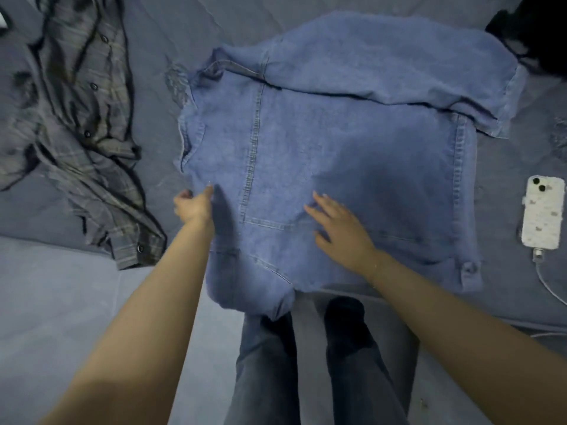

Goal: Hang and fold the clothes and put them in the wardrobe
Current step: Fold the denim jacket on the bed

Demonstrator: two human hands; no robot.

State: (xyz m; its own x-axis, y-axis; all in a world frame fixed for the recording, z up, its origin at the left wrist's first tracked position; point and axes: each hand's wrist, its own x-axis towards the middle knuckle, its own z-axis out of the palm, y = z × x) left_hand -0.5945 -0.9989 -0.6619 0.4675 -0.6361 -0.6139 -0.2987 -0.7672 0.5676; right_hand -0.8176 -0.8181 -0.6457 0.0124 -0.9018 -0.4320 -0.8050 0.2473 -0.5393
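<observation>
Blue denim jacket (pixel 337 142): spread flat on the grey-blue bed (pixel 61 286), one sleeve folded across its far part, near hem hanging over the bed edge. Left hand (pixel 193 204): at the jacket's left edge, fingers curled and pinching the fabric there. Right hand (pixel 337 225): resting palm-down on the jacket's near middle, fingers straight and slightly spread. Grey plaid shirt (pixel 82 133): crumpled on the bed, well left of the jacket. White phone (pixel 543 216): face-down on the bed just right of the jacket, cable (pixel 549 283) plugged in.
</observation>
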